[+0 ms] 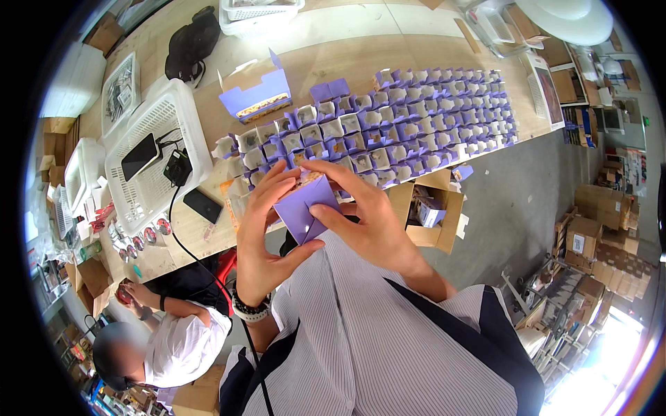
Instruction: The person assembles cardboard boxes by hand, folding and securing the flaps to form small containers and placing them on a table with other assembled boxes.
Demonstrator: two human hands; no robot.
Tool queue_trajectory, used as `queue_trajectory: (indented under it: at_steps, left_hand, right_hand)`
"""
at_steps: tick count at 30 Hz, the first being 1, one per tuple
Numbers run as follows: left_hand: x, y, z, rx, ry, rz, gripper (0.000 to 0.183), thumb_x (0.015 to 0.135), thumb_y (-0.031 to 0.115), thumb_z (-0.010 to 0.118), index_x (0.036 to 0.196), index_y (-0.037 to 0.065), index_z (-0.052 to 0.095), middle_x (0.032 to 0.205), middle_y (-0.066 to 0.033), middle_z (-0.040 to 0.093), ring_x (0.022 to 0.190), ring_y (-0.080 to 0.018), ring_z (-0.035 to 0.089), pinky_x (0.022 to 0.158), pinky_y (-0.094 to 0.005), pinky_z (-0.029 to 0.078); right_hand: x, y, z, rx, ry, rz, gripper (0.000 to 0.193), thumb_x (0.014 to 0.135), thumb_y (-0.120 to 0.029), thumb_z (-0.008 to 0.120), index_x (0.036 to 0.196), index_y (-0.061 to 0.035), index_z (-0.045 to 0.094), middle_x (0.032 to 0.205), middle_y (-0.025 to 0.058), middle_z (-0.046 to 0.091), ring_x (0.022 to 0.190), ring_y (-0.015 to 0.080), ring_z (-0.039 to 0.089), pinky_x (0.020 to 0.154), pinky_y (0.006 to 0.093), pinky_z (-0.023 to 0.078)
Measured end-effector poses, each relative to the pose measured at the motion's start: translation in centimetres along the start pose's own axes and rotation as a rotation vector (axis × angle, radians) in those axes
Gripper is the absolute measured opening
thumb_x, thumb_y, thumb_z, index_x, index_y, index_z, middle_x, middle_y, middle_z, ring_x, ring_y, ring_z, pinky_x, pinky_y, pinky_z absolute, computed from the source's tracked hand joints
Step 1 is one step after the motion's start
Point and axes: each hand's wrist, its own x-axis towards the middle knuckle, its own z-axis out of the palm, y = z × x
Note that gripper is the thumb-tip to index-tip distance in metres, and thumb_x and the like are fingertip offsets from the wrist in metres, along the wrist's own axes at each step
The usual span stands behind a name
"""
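Between my two hands is a small purple cardboard box (300,205), its folded flap side turned toward me and a patterned face at its far edge. My left hand (262,232) grips its left side, with the thumb at the lower corner. From the right my right hand (368,216) holds it, the thumb pressing on the flaps and the fingers around the far side. Just beyond my hands stand rows of open-topped purple boxes (388,132) on the table. Their flaps are up, and some have things inside that are too small to tell.
A larger open purple carton (257,97) stands behind the rows. At left, a white plastic basket (198,132) holds a phone and a black device with a cable; another phone (203,206) lies nearby. An open cardboard box (447,236) is below the table's edge. A co-worker (184,340) sits at left.
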Motion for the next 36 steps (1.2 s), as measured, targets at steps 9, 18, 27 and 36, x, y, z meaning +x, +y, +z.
queue_trajectory:
  at_steps: [9,18,27,36]
  left_hand:
    - [0.7,-0.9,-0.3,-0.125,-0.086,-0.023,0.1,0.066,0.012,0.098,0.151,0.01,0.046,0.161,-0.0154,0.037,0.156,-0.0338,0.03,0.11,-0.0512,0.052]
    - [1.0,-2.6,1.7,-0.149,-0.121,-0.278,0.105,0.069,0.01,0.097,0.156,0.012,0.038,0.161,-0.0125,0.036,0.15,-0.0312,0.039,0.113,-0.0514,0.048]
    - [1.0,-5.1,4.7,0.134,-0.081,-0.344,0.081,0.091,0.005,0.077,0.158,0.004,0.032,0.16,-0.0167,0.038,0.147,-0.0353,0.04,0.113,-0.0468,0.044]
    - [0.4,-5.4,7.1,0.287,0.004,-0.396,0.067,0.09,0.001,0.075,0.15,0.001,0.045,0.15,-0.02,0.052,0.131,-0.0375,0.057,0.099,-0.0422,0.053]
  right_hand:
    - [0.2,0.2,-2.1,0.077,-0.123,-0.013,0.071,0.089,-0.005,0.079,0.153,-0.0141,0.051,0.15,0.0111,0.054,0.134,0.0295,0.054,0.096,0.0379,0.057]
    - [0.8,2.4,-5.2,-0.608,-0.244,-0.24,0.08,0.068,-0.007,0.09,0.142,-0.0132,0.06,0.144,0.0085,0.059,0.125,0.0332,0.056,0.1,0.0447,0.053]
    - [17.7,16.5,-19.7,-0.998,0.192,-0.034,0.059,0.08,-0.002,0.075,0.135,-0.0086,0.055,0.131,0.0155,0.062,0.119,0.0405,0.06,0.099,0.0498,0.051]
    - [29.0,31.0,-23.0,-1.466,-0.065,0.123,0.046,0.08,-0.002,0.072,0.124,-0.0082,0.062,0.13,0.0107,0.065,0.128,0.0372,0.053,0.102,0.0532,0.046]
